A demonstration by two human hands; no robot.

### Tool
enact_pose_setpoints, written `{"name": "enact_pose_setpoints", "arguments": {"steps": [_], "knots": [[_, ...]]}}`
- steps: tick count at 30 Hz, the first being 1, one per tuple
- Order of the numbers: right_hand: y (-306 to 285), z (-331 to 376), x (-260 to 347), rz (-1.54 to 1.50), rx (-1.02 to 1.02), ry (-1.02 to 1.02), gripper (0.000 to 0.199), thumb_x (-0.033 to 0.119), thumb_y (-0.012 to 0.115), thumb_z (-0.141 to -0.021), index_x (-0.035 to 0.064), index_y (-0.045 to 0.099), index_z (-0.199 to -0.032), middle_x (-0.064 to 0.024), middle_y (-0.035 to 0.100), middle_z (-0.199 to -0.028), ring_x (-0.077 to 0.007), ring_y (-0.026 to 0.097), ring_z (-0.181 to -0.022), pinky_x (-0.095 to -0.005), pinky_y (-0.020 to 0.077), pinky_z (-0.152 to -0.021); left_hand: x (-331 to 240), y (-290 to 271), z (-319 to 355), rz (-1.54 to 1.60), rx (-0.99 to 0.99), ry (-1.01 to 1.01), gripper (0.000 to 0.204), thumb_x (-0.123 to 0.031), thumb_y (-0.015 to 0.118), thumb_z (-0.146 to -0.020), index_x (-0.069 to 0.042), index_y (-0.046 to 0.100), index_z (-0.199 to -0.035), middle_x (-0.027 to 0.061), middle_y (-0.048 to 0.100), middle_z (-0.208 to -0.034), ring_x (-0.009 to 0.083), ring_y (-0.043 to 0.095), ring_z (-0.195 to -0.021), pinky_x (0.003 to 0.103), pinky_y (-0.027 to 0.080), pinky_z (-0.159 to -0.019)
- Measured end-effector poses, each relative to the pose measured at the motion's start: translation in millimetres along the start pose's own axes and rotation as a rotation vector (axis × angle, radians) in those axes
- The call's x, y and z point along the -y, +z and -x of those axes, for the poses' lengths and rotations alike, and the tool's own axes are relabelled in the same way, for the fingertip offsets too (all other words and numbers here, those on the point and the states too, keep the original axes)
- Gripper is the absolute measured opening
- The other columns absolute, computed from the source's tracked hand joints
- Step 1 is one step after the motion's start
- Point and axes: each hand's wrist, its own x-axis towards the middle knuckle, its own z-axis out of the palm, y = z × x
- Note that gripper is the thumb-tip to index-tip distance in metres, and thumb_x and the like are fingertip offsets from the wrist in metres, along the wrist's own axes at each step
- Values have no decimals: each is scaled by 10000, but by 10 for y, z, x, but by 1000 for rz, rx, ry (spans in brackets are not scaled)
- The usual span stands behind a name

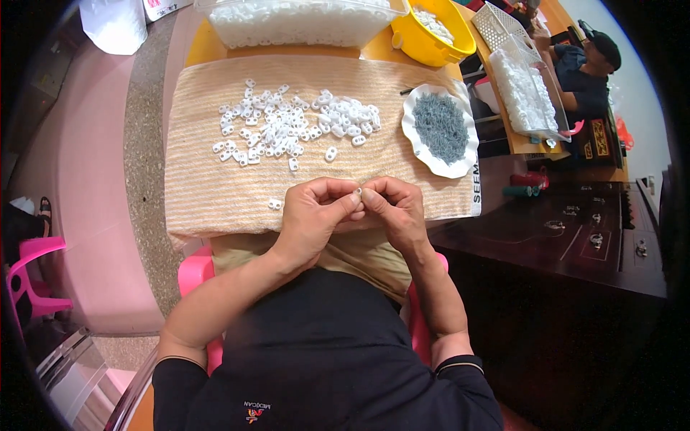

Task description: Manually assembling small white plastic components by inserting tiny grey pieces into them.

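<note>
My left hand (310, 214) and my right hand (399, 212) meet at the near edge of a striped towel (402, 194). Between their pinched fingertips is a small white plastic piece (359, 192), mostly hidden by the fingers. Close to my left hand lie loose white two-hole pieces (274, 204). Farther out, a spread pile of the same white pieces (280, 128) covers the middle of the towel, with a single oval one (330, 154) apart from it. Right of the pile stands a white scalloped dish (410, 129) full of tiny grey parts (440, 128), too small to name.
A clear bin (302, 43) of white pieces and a yellow basin (445, 54) stand at the far edge. At right, another person (582, 75) sits by a table with a clear container (525, 93). A dark carved cabinet (560, 230) and pink chair (194, 271) are close by.
</note>
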Motion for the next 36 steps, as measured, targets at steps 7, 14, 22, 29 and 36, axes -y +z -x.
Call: {"name": "enact_pose_setpoints", "arguments": {"steps": [7, 14, 22, 29, 36], "knots": [[-2, -16, 20, 18, -40, 10, 150, 120, 624, -927, -24, 663, -952, -24, 666, -829, -59, 591, -739, -207, 489, -690, -29, -27, -47, 88, -3, -55, 166, -45, 660, -877, 43, 633, -1016, 77, 674, -863, 106, 641, -752, 221, 542, -700], [-145, -162, 68, 92, -117, -22, 176, 121, 623, -929, -35, 665, -999, -29, 660, -806, -76, 597, -679, -208, 501, -633, -65, -78, -70, 166, 7, -99, 196, -38, 653, -877, 26, 612, -1058, 90, 658, -887, 156, 657, -791, 287, 572, -760], [-39, -519, 55, 973, -281, -353, 148, 155, 687, -855, 20, 685, -916, -90, 645, -735, -163, 596, -594, -293, 462, -548, -95, -83, -70, 208, -11, -81, 176, -33, 655, -875, 18, 616, -1039, 88, 653, -881, 160, 653, -794, 289, 575, -762], [41, -619, 1, 1175, -402, -349, 188, 207, 723, -793, 34, 672, -847, -115, 625, -755, -268, 615, -653, -375, 477, -585, -136, -57, -60, 240, -2, -39, 146, -15, 641, -879, 35, 628, -1015, 74, 654, -876, 129, 649, -779, 262, 580, -742], [15, -672, -29, 959, -365, -357, 185, 174, 737, -769, 14, 654, -813, -129, 623, -739, -241, 619, -657, -341, 483, -590, -142, -73, -62, 229, -1, -51, 166, -20, 660, -865, 16, 618, -1021, 88, 647, -874, 165, 647, -784, 294, 568, -750]]}}
